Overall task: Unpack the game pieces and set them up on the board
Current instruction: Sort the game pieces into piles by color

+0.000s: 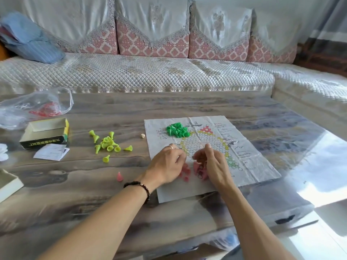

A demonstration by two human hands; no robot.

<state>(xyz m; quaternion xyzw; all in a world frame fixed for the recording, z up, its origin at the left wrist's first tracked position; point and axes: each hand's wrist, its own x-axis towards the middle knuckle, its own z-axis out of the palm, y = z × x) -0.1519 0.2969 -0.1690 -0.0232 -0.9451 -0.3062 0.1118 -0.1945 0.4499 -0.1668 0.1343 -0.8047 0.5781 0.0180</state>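
A: Where did the pink pieces [200, 170] lie from the hands?

B: On the paper board [249, 171], at its 7 o'clock corner, right under both hands. The left hand [167, 164] sat at their 9 o'clock, the right hand [214, 164] at 3 o'clock, both equally near.

A: Were the hands grasping?

B: Both had fingers curled in, pinching what looked like a thin clear bag [195, 147] above the pile. Hard to be certain.

A: And the way the pieces pointed?

B: Mostly hidden; I couldn't tell. One stray pink cone [119, 176] stood on the worktop [93, 194] at the left hand's 8 o'clock, tip up, long axis upright.
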